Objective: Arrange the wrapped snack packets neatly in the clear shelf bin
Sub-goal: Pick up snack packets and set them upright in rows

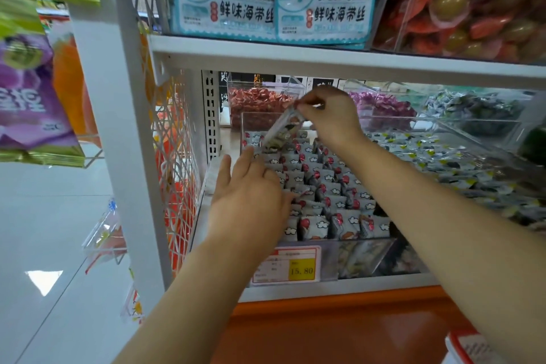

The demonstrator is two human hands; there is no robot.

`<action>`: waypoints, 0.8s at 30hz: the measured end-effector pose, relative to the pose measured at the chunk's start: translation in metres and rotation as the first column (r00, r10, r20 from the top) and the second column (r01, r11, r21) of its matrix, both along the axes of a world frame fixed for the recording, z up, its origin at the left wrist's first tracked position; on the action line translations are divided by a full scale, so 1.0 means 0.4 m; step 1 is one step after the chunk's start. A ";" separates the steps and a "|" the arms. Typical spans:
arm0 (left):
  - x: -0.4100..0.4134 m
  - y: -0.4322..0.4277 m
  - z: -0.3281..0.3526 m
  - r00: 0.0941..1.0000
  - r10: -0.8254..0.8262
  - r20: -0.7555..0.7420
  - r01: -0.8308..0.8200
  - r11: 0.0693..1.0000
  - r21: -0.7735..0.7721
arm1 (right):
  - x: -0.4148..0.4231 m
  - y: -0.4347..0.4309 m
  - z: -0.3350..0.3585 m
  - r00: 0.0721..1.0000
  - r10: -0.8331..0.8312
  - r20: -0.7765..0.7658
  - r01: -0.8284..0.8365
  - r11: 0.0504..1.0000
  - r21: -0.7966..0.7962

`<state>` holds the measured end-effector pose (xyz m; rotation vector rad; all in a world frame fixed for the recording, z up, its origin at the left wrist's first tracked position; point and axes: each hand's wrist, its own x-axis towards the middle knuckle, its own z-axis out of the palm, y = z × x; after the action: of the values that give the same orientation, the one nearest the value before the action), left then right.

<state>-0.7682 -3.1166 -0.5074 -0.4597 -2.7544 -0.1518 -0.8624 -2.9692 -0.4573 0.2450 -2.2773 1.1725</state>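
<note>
I'm pinching a packet (283, 130) in my right hand (328, 115), flat left hand (251, 196) bracing the rows (326, 186), aiming to seat it upright far left in the clear bin (243, 130).

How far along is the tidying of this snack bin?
Mostly done: the grey packets already stand in tidy rows in the clear bin. In hand: the right hand pinches a loose packet above the back rows, and the left hand rests open on the left rows. Left: seating the loose packet.
</note>
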 end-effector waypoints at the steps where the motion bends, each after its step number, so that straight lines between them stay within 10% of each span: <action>1: 0.003 0.006 -0.001 0.999 0.004 -0.044 -0.003 1.000 0.023 | 0.029 0.017 -0.003 0.999 -0.031 -0.013 0.030 0.996 -0.088; 6: 0.034 0.044 0.007 0.960 -0.063 -0.272 0.147 0.943 0.299 | 0.213 0.107 -0.027 0.998 -0.053 0.035 0.064 0.853 -0.518; 14: 0.075 0.082 0.019 0.936 -0.343 0.081 0.102 0.485 0.868 | 0.350 0.147 -0.093 0.993 0.096 0.071 0.001 0.585 -0.811; 24: 0.075 0.106 0.018 0.929 -0.330 0.169 -0.076 0.279 0.957 | 0.359 0.192 -0.112 0.934 0.347 0.089 -0.038 0.343 -0.939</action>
<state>-0.7380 -3.0741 -0.5003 -0.2848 -2.2457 -1.9987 -0.7186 -2.8924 -0.5021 -0.1244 -1.3791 2.5756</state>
